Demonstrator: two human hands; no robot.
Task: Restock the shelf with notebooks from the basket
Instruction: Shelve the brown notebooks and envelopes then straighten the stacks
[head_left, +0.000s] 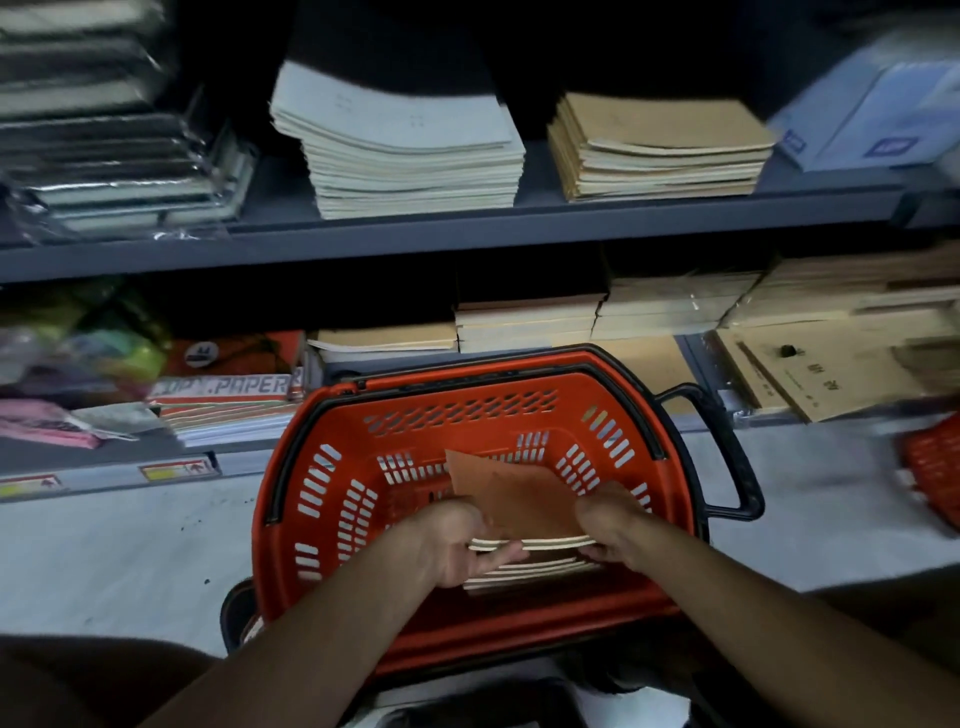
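Observation:
A red plastic basket (332, 499) with a black handle sits on the floor in front of the shelf. Inside it, my left hand (457, 545) and my right hand (613, 525) both grip a small bundle of brown-covered notebooks (514, 499), lifted a little above more notebooks (524, 574) lying in the basket's bottom. The upper shelf (415, 234) carries a pale stack (405, 150) and a brown-covered stack (660, 145) of notebooks.
Plastic-wrapped packs (114, 171) fill the upper shelf's left, blue booklets (878, 119) its right. The lower shelf holds copy paper (228, 395), colourful packets (78, 353) and brown notebook stacks (623, 312). A second red basket (930, 462) shows at the right edge.

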